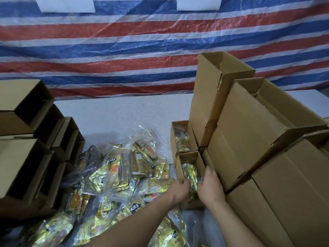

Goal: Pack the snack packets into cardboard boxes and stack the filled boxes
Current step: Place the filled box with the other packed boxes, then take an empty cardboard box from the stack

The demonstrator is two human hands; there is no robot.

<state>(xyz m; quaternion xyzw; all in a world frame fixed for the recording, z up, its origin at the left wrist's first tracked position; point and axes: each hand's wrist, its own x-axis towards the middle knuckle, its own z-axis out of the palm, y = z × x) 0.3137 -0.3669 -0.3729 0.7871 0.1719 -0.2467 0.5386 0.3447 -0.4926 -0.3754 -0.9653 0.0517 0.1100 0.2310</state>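
A heap of gold snack packets (124,175) in clear bags covers the near middle of the table. An open cardboard box (187,158) stands right of the heap with gold packets upright inside. My left hand (179,190) and my right hand (211,187) meet at the near end of this box, fingers curled on the packets (193,177) inside it. A second open box (175,132) with packets sits just behind it.
Empty open boxes (26,139) are stacked on their sides at the left. Filled, closed boxes (267,157) are piled high at the right, one tall box (213,97) upright behind. A striped tarp (124,41) hangs at the back. The white tabletop (124,113) shows beyond the heap.
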